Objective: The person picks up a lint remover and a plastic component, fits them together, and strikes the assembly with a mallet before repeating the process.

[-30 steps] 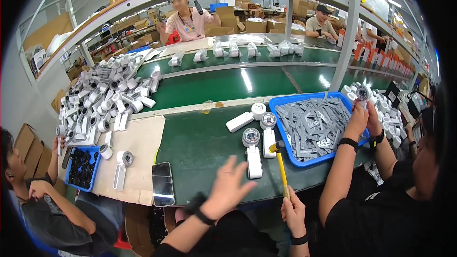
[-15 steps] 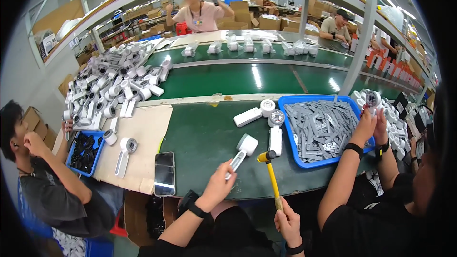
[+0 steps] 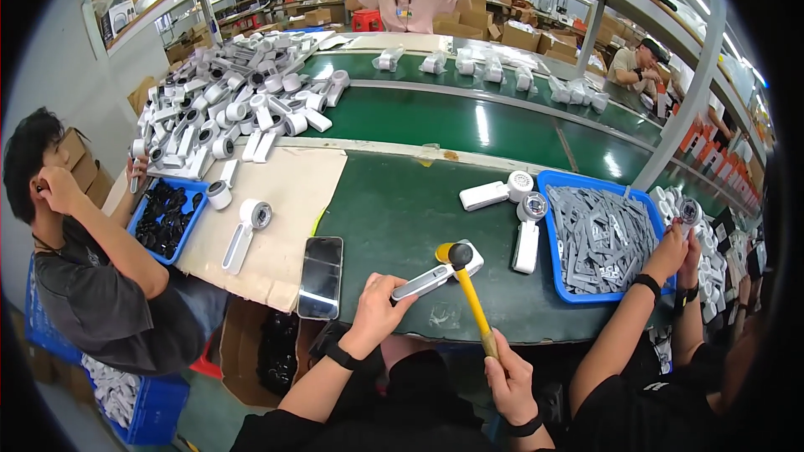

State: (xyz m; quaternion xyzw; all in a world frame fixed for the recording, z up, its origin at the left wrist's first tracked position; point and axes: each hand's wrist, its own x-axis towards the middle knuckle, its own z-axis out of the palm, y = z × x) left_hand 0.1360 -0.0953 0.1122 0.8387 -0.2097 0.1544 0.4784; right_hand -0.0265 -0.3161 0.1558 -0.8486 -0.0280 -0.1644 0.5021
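Note:
My left hand (image 3: 377, 311) is closed round the handle end of a white and grey handheld fan (image 3: 423, 281), which lies slanted low over the green table. My right hand (image 3: 512, 383) grips a hammer (image 3: 474, 305) with a yellow handle and a head with one yellow and one black face. The hammer head covers part of the fan's round end; whether they touch, I cannot tell. Right of it stand two more handheld fans, one lying sideways (image 3: 486, 195) and one pointing toward me (image 3: 526, 247).
A blue tray (image 3: 546, 238) of grey strips sits to the right, beside a co-worker's hands (image 3: 670, 258) holding a fan. On the left are a phone (image 3: 321, 278), cardboard (image 3: 293, 192), a blue tray of black parts (image 3: 159, 249), a heap of fans (image 3: 226, 100) and another co-worker.
The view has turned, shifting the scene rightward. The fan in my left hand has tilted lower toward the table, and the hammer head has moved left over its round end.

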